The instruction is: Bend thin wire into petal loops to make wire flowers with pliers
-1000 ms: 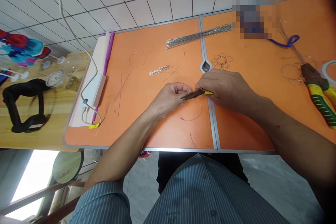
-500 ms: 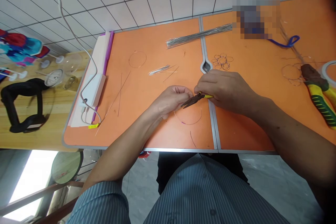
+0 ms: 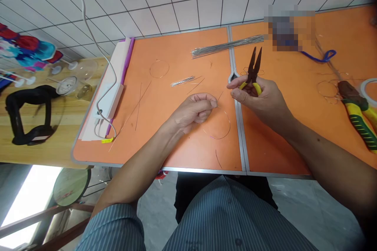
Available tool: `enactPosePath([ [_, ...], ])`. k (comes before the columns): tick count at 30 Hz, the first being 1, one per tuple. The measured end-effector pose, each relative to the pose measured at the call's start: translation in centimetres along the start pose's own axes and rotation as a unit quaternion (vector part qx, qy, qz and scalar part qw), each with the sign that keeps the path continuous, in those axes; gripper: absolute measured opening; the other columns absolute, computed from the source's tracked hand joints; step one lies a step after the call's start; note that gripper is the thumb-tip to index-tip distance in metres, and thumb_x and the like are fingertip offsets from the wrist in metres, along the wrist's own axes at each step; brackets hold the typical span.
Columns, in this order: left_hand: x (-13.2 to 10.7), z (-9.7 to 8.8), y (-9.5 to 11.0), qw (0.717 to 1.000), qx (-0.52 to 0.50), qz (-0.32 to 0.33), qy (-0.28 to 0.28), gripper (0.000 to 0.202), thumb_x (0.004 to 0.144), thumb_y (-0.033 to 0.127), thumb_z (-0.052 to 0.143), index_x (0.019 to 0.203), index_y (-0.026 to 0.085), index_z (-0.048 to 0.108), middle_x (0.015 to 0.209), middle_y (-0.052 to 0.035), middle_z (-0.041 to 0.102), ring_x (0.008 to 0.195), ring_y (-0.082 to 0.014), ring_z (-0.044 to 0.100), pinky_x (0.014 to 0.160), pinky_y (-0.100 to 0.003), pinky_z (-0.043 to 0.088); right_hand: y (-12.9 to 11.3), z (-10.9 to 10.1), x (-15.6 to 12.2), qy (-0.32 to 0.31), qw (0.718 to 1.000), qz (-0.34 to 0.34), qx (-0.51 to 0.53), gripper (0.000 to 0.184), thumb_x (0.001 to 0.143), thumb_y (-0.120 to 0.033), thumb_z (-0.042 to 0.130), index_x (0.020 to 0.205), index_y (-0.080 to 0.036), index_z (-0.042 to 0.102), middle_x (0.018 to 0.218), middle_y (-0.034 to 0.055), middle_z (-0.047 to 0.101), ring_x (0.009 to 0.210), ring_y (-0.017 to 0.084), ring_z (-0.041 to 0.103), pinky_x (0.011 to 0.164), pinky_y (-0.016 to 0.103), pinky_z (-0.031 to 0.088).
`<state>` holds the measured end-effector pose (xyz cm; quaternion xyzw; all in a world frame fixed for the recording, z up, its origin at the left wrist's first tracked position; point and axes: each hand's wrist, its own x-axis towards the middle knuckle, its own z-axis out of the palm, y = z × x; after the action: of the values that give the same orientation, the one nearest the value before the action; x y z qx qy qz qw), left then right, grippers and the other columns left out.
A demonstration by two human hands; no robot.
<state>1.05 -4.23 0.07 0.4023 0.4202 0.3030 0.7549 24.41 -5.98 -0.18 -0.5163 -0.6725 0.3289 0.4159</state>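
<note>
1. Biggest of all, the orange worktop (image 3: 277, 145), split by a metal seam, carries everything here.
2. Across that seam at the back runs a bundle of long wires (image 3: 226, 46).
3. Over at the right edge, large pliers (image 3: 357, 111) lie with green-and-yellow handles towards us.
4. Now the hands! The right hand (image 3: 263, 96) grasps the yellow handles of smaller pliers (image 3: 252, 72), nose pointing away, jaws parted.
5. The left hand (image 3: 196, 111) pinches a fine wire (image 3: 220, 97), its end poking up.
6. Just below curves a wire loop (image 3: 229, 125); whether they're joined, I can't tell.
7. Tiniest, a wire snippet (image 3: 218, 159) near the front edge.
</note>
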Motion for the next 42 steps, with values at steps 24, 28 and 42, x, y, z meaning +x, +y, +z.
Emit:
enactPosePath([
  [24, -0.3, 0.8, -1.4, 0.993, 0.067, 0.093, -0.020, 0.013, 0.088, 0.028, 0.079, 0.094, 0.017, 0.074, 0.060, 0.0023, 0.061, 0.050, -0.0077, 0.041, 0.050, -0.025, 0.022, -1.8, 0.0, 0.3, -0.036, 0.990, 0.020, 0.133, 0.040, 0.098, -0.064, 0.085, 0.092, -0.026, 0.074, 0.088, 0.0050, 0.077, 0.077, 0.020, 0.067, 0.067, 0.036, 0.052],
  [28, -0.3, 0.6, -1.7, 0.991, 0.066, 0.110, -0.029, 0.011, 0.090, 0.026, 0.076, 0.096, 0.018, 0.072, 0.061, 0.0024, 0.064, 0.049, -0.0080, 0.040, 0.049, -0.025, 0.024, -1.7, 0.1, 0.2, -0.002, 0.994, -0.001, 0.113, 0.031, 0.100, -0.053, 0.085, 0.090, -0.026, 0.075, 0.089, 0.0042, 0.079, 0.084, 0.021, 0.072, 0.075, 0.035, 0.055],
  [42, -0.2, 0.3, -2.1, 0.989, 0.070, 0.128, -0.030, 0.013, 0.093, 0.024, 0.073, 0.101, 0.022, 0.063, 0.061, 0.0037, 0.067, 0.051, -0.0098, 0.048, 0.051, -0.024, 0.029, -1.0, 0.5, -0.4, 0.021, 0.997, -0.060, -0.032, 0.011, 0.101, -0.035, 0.079, 0.095, -0.027, 0.077, 0.087, 0.0012, 0.078, 0.074, 0.020, 0.066, 0.067, 0.035, 0.048],
])
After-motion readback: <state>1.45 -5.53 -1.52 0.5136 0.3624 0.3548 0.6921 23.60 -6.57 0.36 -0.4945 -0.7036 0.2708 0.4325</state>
